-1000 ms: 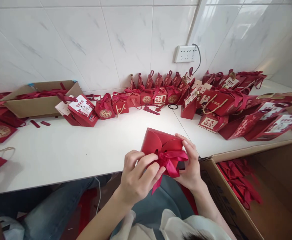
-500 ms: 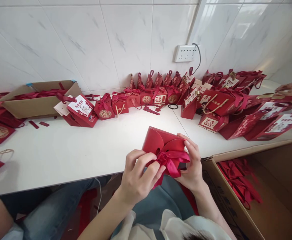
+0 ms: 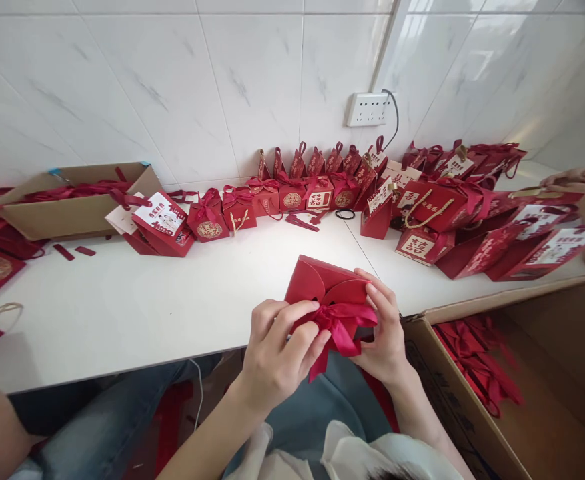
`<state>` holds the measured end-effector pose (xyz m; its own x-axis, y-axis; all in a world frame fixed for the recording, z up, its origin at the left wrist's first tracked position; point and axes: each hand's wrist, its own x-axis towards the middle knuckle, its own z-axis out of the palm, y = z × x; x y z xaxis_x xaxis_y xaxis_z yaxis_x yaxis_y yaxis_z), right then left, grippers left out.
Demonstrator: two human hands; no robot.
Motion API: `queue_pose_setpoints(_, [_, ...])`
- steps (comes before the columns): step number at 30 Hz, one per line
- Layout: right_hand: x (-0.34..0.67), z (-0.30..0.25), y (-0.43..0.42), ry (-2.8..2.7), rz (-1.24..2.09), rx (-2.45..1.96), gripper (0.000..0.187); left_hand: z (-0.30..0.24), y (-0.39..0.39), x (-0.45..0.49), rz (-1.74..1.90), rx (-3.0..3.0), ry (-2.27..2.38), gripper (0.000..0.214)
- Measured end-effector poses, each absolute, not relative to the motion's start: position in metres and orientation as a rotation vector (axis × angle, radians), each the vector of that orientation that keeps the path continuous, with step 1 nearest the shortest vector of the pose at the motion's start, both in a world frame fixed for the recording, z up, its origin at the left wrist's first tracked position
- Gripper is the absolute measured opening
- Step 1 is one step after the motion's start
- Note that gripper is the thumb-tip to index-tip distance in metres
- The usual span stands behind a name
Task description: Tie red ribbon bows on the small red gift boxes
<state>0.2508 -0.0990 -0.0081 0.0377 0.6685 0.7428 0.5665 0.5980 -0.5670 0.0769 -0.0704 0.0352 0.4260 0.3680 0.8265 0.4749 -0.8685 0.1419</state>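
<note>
Between my hands, just over the table's front edge, is a red gift box point(image 3: 305, 279) with curved top flaps. A bright crimson ribbon bow point(image 3: 343, 320) is tied across its front, its tails hanging down. My left hand point(image 3: 282, 347) pinches the knot of the bow with thumb and fingertips. My right hand point(image 3: 386, 327) grips the box from its right side, fingers on the top corner and thumb lower down. The back and underside of the box are hidden from view.
Small red gift boxes point(image 3: 292, 198) line the white table point(image 3: 212, 293) along the tiled wall. A ribbon-filled cardboard box point(image 3: 67, 217) stands at the left; a larger carton point(image 3: 472, 407) with red ribboned boxes sits at right. A co-worker's hand point(image 3: 575, 179) shows far right.
The camera view has shifted slightly. Both hands keep their hold, and the left fingers have barely moved at the knot.
</note>
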Motion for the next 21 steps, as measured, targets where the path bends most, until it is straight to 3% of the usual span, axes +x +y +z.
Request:
queue_pose_setpoints(7, [0.250, -0.007, -0.099, -1.610, 0.047, -1.029, 0.086, 0.039, -0.069, 0.070, -1.722, -2.546, -0.628, 0.010])
queue_pose_setpoints(21, [0.249, -0.003, -0.101, -1.587, 0.032, -1.027, 0.085, 0.043, -0.082, 0.069, -1.538, -2.642, -0.711, 0.022])
